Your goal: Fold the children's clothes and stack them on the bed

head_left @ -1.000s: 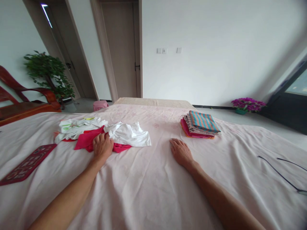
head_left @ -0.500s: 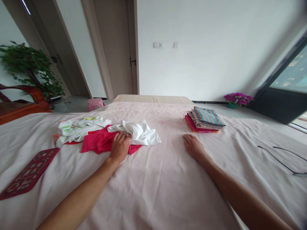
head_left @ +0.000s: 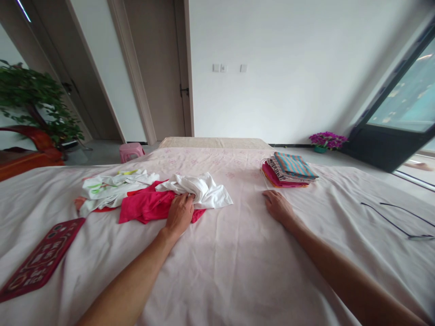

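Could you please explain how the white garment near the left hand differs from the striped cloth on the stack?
The white garment lies loose and rumpled, while the striped cloth is neatly folded. The white garment looks plain; the striped cloth has blue and orange-brown stripes. The left hand is at the edge of the white garment, but no hand is on the striped cloth. Both rest at least partly on other fabric.

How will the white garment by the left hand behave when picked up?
The white garment will probably sag limply, since it lies crumpled in soft folds. It is likely light, as the fabric looks thin. Lifting it may drag the pink cloth, which it partly overlaps beside the left hand.
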